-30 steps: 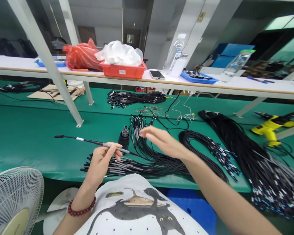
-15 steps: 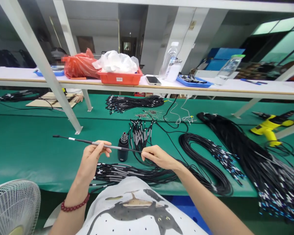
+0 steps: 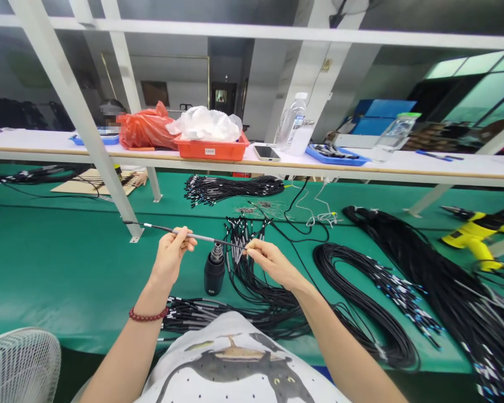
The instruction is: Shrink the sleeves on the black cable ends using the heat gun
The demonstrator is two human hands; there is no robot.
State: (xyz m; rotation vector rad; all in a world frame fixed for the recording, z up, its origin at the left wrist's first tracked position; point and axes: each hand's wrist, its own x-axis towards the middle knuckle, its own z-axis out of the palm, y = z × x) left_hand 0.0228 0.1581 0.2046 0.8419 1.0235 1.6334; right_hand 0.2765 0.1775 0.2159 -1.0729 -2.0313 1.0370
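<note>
A thin black cable (image 3: 231,244) with a grey sleeve and a white label is stretched between my two hands, above the green bench. My left hand (image 3: 173,252) pinches it at the grey sleeve, and the labelled end sticks out to the left. Its bare black part is gripped by my right hand (image 3: 269,260) between thumb and fingers. Just below the cable stands a black heat gun (image 3: 214,274), nozzle up. Behind it lies a bundle of cables with grey sleeves (image 3: 246,246). Another sleeved bundle (image 3: 197,314) lies nearest my body.
Coiled black cables (image 3: 331,268) and a long thick bundle (image 3: 407,268) lie on the right, beside a yellow heat gun (image 3: 472,238). A white shelf (image 3: 159,159) crosses above the bench, its post (image 3: 109,179) at left. A fan (image 3: 21,364) stands lower left. Another person's hand (image 3: 141,178) shows beyond the post.
The view has tilted up slightly, so the bench and shelf sit lower in it. Both hands still hold the cable, now crossing in front of the heat gun's nozzle as seen from here.
</note>
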